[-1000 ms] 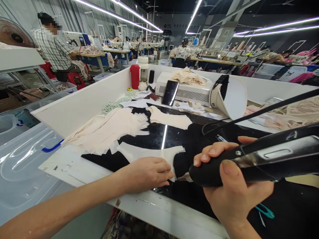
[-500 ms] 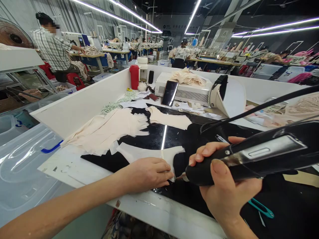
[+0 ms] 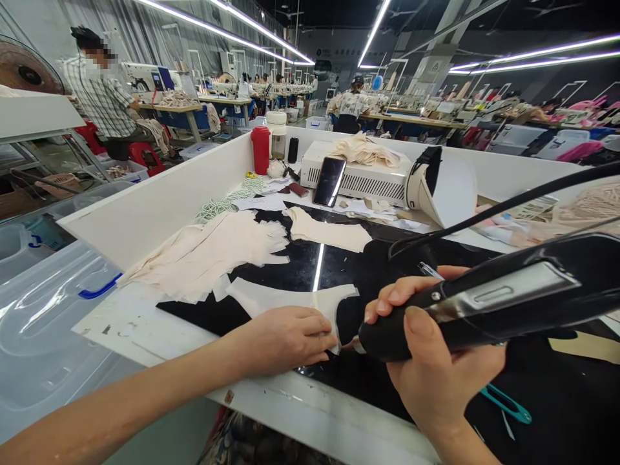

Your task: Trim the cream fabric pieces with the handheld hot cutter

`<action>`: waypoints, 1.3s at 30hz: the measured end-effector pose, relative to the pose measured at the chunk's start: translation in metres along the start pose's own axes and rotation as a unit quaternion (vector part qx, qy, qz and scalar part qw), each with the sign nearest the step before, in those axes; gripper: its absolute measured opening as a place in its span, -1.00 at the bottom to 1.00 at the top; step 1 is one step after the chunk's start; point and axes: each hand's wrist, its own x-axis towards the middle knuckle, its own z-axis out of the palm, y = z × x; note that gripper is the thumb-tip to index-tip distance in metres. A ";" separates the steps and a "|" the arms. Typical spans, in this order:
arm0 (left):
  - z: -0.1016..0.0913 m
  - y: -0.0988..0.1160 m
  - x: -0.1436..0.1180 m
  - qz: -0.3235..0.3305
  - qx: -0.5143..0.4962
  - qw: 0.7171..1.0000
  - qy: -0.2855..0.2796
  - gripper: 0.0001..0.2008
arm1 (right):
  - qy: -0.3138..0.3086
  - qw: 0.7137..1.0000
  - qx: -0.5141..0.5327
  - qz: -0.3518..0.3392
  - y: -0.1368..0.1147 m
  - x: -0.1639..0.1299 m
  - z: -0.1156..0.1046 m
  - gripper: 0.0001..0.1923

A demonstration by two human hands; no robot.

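My right hand [image 3: 436, 361] is wrapped round a thick black corded hand tool [image 3: 513, 303] with a silver panel; its exact kind I cannot make out. The tool's narrow tip [image 3: 356, 346] points left, close to the edge of a cream fabric piece [image 3: 290, 298] lying on the black table surface [image 3: 213, 318]. My left hand [image 3: 290, 336] has its fingers bent together on that piece's near end, close to the tip. The thumb and part of the fabric are hidden under this hand.
A stack of cream cut pieces [image 3: 213, 255] lies at left, with a single piece [image 3: 329, 230] beyond. Farther back are a phone [image 3: 330, 181], a white vented box [image 3: 358, 171] and a red flask [image 3: 260, 150]. Teal thread snips [image 3: 506, 404] lie near my right wrist. The black cord [image 3: 489, 216] crosses at right.
The tool and my right hand have shifted very slightly left, and the tool's rear end sits a little differently. My left hand and the fabric have stayed in place.
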 end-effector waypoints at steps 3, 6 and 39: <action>0.000 0.000 0.000 -0.001 0.006 1.000 -0.004 -0.78 | 0.006 1.000 -0.005 -0.002 0.000 0.001 0.001 -0.54; 0.000 0.000 -0.001 -0.002 0.005 1.000 -0.009 -0.79 | -0.004 1.000 -0.007 -0.003 0.001 0.001 0.002 -0.54; 0.003 0.003 0.025 -0.006 0.035 0.999 0.011 -0.83 | 0.027 0.999 -0.021 -0.039 0.026 0.035 -0.024 -0.63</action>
